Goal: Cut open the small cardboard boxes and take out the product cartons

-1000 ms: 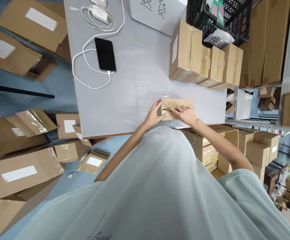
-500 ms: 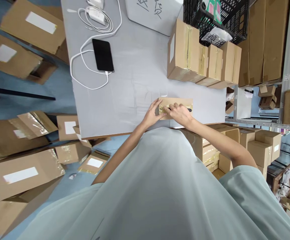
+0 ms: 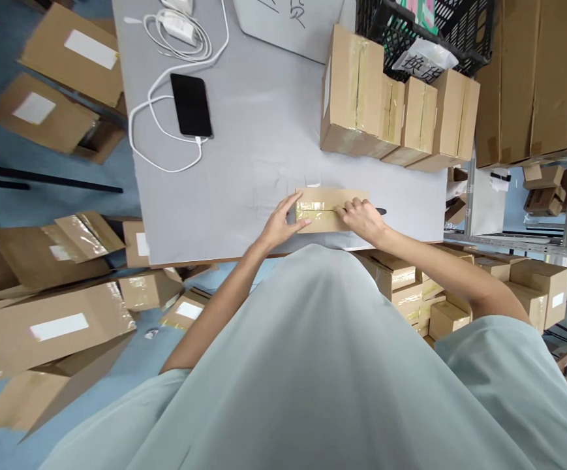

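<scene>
A small cardboard box [image 3: 329, 223] lies near the table's front edge, with shiny tape on its top and a slit line running along it. My left hand [image 3: 282, 220] grips the box's left end, thumb on the near side and fingers at the far corner. Over the right part of the box, my right hand [image 3: 363, 219] is closed around a slim dark tool, seemingly a box cutter [image 3: 382, 211]. Its dark end sticks out to the right of the hand; the fingers hide most of the rest.
On the grey table [image 3: 244, 156] lie a phone [image 3: 191, 106] on a white cable and a charger [image 3: 180, 27]. Taped cartons [image 3: 356, 91] stand at the back right beside a black crate [image 3: 430, 39]. Cartons [image 3: 82, 326] cover the floor at left; more are stacked [image 3: 405, 287] below right.
My right hand has moved right along the box with the box cutter, away from my left hand. More of the taped top and its slit now shows between my hands.
</scene>
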A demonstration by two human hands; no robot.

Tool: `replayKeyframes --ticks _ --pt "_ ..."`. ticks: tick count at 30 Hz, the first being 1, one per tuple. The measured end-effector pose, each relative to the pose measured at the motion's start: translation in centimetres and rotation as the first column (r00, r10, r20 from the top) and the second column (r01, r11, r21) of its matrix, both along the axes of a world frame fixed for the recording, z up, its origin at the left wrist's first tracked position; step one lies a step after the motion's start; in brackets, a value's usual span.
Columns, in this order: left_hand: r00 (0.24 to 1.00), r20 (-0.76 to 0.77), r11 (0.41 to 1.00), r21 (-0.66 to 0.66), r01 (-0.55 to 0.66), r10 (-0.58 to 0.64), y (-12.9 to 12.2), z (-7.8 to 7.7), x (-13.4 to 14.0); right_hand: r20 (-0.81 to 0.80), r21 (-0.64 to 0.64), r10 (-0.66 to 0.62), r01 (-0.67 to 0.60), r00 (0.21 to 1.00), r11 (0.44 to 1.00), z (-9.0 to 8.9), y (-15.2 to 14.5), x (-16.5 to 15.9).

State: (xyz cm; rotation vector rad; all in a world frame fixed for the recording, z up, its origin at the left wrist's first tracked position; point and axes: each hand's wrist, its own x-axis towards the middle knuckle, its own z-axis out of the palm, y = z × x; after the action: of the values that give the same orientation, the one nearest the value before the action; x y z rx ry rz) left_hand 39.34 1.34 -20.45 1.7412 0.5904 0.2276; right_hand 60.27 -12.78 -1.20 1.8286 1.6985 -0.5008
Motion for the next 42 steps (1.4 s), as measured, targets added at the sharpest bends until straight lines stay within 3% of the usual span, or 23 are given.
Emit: replayKeyframes --ticks 6,13,20,26,31,35,38,40,42 --pt "0.997 -0.068 0.999 -0.008 -0.045 0.044 -0.5 -0.1 0.1 -0.040 0.009 -0.022 0.022 0.999 1.000 0.0 -6.3 7.2" --pt "0.977 -0.191 0.995 -0.026 -0.100 0.093 -1.1 0.8 0.4 -0.142 0.047 -0.072 0.079 0.987 0.996 -2.1 -10.4 13.3" --pt "0.944 -0.302 0.990 0.009 -0.138 0.134 -1.8 2.0 0.7 -0.284 0.118 -0.076 0.114 0.956 0.986 -5.4 -11.7 16.7" --pt "0.925 -0.339 0.985 0.047 -0.166 0.172 -2.4 2.4 0.9 -0.448 0.212 -0.020 0.128 0.894 0.969 -9.2 -12.0 19.9" --pt "0.915 -0.365 0.985 0.083 -0.152 0.172 -2.3 2.3 0.8 -0.553 0.257 -0.056 0.234 0.832 0.938 -12.2 -12.7 19.9" --pt "0.906 -0.384 0.983 0.107 -0.147 0.178 -2.2 2.6 0.7 -0.553 0.281 -0.090 0.287 0.828 0.916 -13.1 -14.6 19.7" --pt "0.897 -0.400 0.975 0.183 -0.125 0.189 -2.2 3.1 1.0 -0.596 0.305 -0.192 0.441 0.780 0.844 -13.5 -16.5 19.9" --pt "0.890 -0.395 0.949 0.292 -0.115 0.229 -2.6 3.6 1.7 -0.663 0.288 -0.322 0.628 0.676 0.723 -14.3 -17.3 19.7" --pt "0.887 -0.359 0.900 0.419 -0.124 0.290 -3.6 4.3 3.1 -0.728 0.224 -0.448 0.797 0.519 0.561 -15.5 -17.5 19.0"
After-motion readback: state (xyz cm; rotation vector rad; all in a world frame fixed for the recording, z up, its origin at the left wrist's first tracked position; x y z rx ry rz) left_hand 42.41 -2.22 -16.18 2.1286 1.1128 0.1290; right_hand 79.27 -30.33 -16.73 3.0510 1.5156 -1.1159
